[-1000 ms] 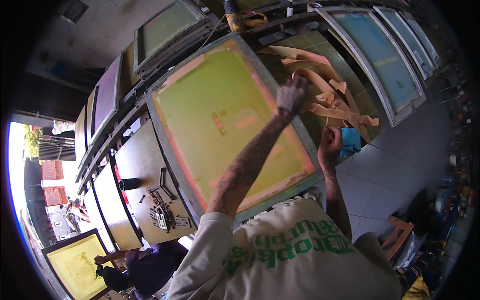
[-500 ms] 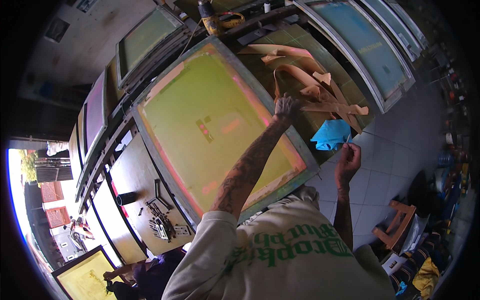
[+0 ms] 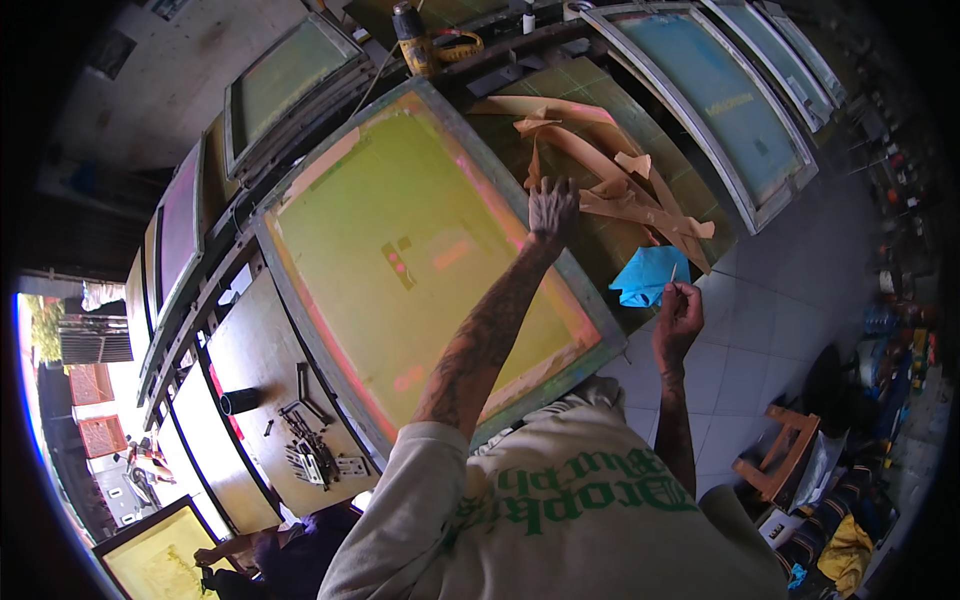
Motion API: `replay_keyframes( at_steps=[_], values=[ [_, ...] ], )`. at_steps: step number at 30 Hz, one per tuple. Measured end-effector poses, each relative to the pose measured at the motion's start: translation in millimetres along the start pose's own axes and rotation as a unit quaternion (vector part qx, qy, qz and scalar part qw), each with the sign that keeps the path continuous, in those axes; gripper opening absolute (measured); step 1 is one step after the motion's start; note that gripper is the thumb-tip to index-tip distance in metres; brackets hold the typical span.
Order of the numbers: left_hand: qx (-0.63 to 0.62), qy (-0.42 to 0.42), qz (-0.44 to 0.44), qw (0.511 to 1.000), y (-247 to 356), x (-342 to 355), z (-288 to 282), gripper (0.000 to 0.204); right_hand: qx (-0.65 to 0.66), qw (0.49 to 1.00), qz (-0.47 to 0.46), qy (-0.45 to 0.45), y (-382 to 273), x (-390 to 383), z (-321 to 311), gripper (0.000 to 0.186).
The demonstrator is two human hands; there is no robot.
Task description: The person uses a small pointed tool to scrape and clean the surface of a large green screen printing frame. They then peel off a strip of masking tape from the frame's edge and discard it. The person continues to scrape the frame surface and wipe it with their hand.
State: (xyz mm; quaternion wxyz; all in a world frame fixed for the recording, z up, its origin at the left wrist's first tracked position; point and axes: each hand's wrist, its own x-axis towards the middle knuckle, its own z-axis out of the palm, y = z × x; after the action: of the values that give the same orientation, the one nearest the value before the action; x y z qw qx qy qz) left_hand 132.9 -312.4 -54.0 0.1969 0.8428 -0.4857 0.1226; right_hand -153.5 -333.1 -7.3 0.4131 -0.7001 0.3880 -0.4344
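My left hand [image 3: 554, 210] is at the right edge of a wooden-framed printing screen [image 3: 365, 230] with yellow-green mesh and pink stains. Its fingers are bent and appear closed on the end of a strip of brown tape [image 3: 533, 160]; the fingertips are partly hidden. More crumpled brown tape [image 3: 650, 212] lies on the dark green board [image 3: 580, 80] beyond. Lower right, my right hand [image 3: 680, 325] pinches a thin white stick [image 3: 674, 272], its kind too small to tell. Just behind the stick lies a crumpled blue cloth [image 3: 645, 275].
A yellow heat gun [image 3: 415, 45] stands at the far edge. Blue-meshed screens [image 3: 735, 100] lean far right. Hex keys and bolts [image 3: 312, 455] lie on a pale board at left, near a black cylinder [image 3: 238, 402]. Another person's arm [image 3: 228, 550] works lower left.
The whole view has shifted slightly. The tape loop beyond my left hand has flattened, and that hand sits a little farther left. My right hand still pinches the white stick.
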Motion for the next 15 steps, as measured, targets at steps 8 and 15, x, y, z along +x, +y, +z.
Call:
replay_keyframes(
  at_steps=[8,15],
  values=[
    [0.029,-0.15,0.02,0.988,-8.2,7.6,-2.0,0.02,-0.003,1.0,-0.002,-0.001,-3.8,2.3,-0.7,0.015],
    [-0.06,-0.131,-0.013,0.989,-13.9,9.6,-5.3,0.027,-0.03,0.999,-0.002,-0.014,6.0,-8.9,3.6,0.014]
  ],
)
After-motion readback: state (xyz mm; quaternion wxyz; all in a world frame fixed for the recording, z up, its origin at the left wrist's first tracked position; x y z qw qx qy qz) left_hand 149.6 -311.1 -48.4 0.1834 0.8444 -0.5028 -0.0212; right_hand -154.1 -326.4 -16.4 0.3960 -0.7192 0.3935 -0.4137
